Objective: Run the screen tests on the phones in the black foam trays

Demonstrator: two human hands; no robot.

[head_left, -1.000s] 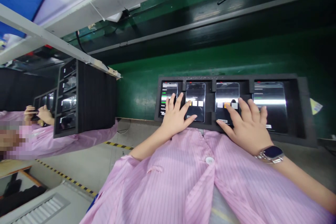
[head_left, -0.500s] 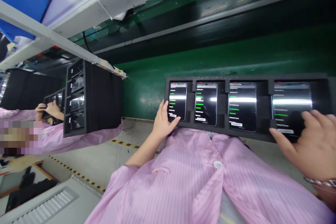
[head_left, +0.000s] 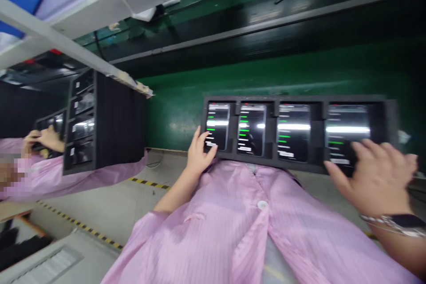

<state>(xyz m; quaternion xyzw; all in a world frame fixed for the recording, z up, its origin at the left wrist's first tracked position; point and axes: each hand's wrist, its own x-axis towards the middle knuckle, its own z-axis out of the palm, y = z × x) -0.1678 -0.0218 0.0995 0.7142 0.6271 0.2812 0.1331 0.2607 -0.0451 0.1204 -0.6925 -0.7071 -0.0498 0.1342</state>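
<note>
Touch the phones (head_left: pixel 252 133) lightly, left grip (head_left: pixel 197 156) uncurled at the tray's (head_left: pixel 317 142) nine o'clock, right grip (head_left: pixel 379 178) splayed at three.

Has four phones (head_left: pixel 252 129) lit in the black tray (head_left: pixel 317 135). Rests the left hand (head_left: pixel 199 155) at its left end, thumb over the first phone (head_left: pixel 219 117) — spreads the right hand (head_left: pixel 381 177), blurred, over the fourth phone (head_left: pixel 348 128). Wears a watch (head_left: pixel 408 221) just behind that hand.
</note>
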